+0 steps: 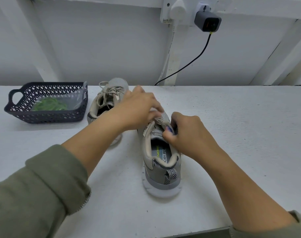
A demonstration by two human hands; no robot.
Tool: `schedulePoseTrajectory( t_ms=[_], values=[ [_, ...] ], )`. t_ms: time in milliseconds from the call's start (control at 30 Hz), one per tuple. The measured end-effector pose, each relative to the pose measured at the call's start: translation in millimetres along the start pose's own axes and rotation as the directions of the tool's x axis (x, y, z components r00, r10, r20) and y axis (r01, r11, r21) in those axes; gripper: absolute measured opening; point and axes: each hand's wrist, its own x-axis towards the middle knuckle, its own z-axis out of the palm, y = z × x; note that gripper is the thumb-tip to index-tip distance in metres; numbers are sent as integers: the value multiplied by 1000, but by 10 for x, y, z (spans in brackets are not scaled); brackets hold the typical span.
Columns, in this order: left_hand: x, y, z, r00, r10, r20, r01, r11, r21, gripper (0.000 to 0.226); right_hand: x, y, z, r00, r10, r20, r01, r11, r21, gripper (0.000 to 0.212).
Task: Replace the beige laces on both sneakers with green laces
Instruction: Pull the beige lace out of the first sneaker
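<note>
L hand [141,107]: over the lacing of near sneaker [161,170], fingers curled down and pinching beige lace [158,120] mid-row; blurred, so exact grip unclear.
R hand [189,133]: on the right side of same shoe by the tongue, fingers curled tight and gripping the near sneaker at the top eyelets; can't tell if lace is also in the pinch.
Near sneaker: grey/beige, upright on white surface [240,121], heel toward the person, toe away, centre of view.
Far sneaker [110,86]: further back and to the left, partly behind L forearm; its far laces [110,91] are beige, threaded, loose loops on top.
Green laces [50,104]: in clear bag inside dark basket [43,116], far left on surface, just beside far sneaker.
Sleeves: olive, pushed up both forearms.
Wall: grey charger [207,21] plugged in, black cable [198,55] dropping behind surface.
</note>
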Motion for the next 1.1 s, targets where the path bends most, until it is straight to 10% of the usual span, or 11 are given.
schedulePoseTrajectory(
  t_ms=[333,467,567,700,867,1100],
  values=[
    [74,-68,57,994,64,85,-63,998,-10,17,-42,6,102,993,78,-85,-72,995,67,25],
    [85,-62,106,978,126,-164,-79,960,267,17,-18,-17,134,986,121,-119,-115,992,53,23],
    [45,-170,17,932,-103,-348,239,897,373,15,6,-28,132,986,126,-113,-123,992,37,20],
    [-29,-251,-80,843,-492,-216,529,691,492,35,40,-60,136,991,104,-88,-102,994,30,19],
    [26,-132,-28,1000,10,-12,-9,999,48,27,76,-75,147,992,105,-70,-103,994,29,20],
    [68,-69,50,996,67,59,-77,978,194,21,58,-54,139,990,111,-85,-106,993,60,20]
  ],
)
